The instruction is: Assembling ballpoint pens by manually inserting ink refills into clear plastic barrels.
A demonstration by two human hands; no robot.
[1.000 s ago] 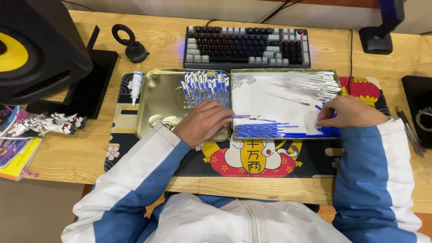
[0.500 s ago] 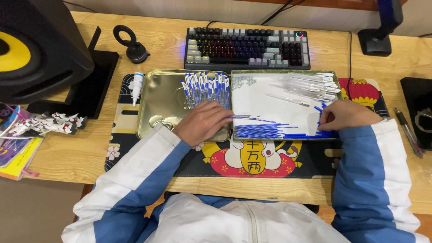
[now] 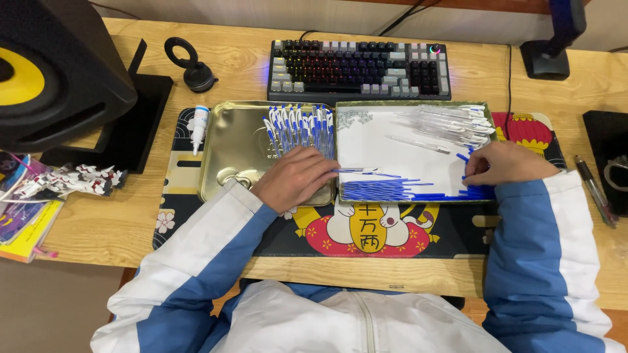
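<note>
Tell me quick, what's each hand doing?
Left hand: fingertips on a thin blue refill; a firm grip cannot be told.
Right hand: curled closed over the blue refills.

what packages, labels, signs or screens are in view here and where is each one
Small white squeeze bottle with blue cap: lies at the left of the gold metal tray, a pale label on its body.
Colourful printed booklets: stacked at the desk's left edge, yellow, purple and blue covers.
Black desk mat with cartoon cat print: under both trays, a yellow oval sign-like panel on the cat.
No screens in view.
</note>
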